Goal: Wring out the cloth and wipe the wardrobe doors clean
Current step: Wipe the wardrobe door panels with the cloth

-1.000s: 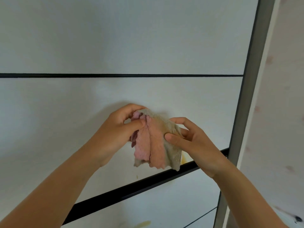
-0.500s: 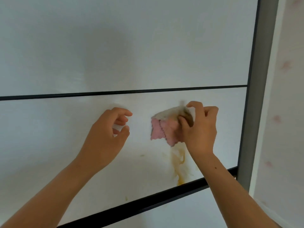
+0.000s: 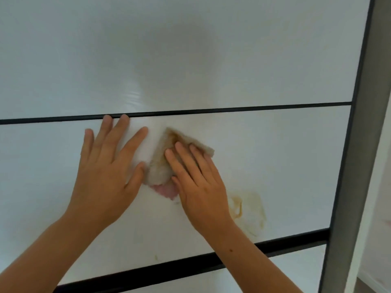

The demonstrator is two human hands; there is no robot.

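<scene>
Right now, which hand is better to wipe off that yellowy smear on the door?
The right hand. It presses the cloth, and the smear lies just beside it, lower right. The left hand rests flat on the bare door, farther away.

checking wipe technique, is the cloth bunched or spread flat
Bunched: cloth lies in rumpled folds under the right hand, pink layer showing below.

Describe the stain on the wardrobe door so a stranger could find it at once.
Start at the tall grey door frame on the right; take the white middle panel beside it. Above the thick black lower bar, right of the right hand, sits a yellow-brown smeared stain. It is the panel's only broad patch.
</scene>
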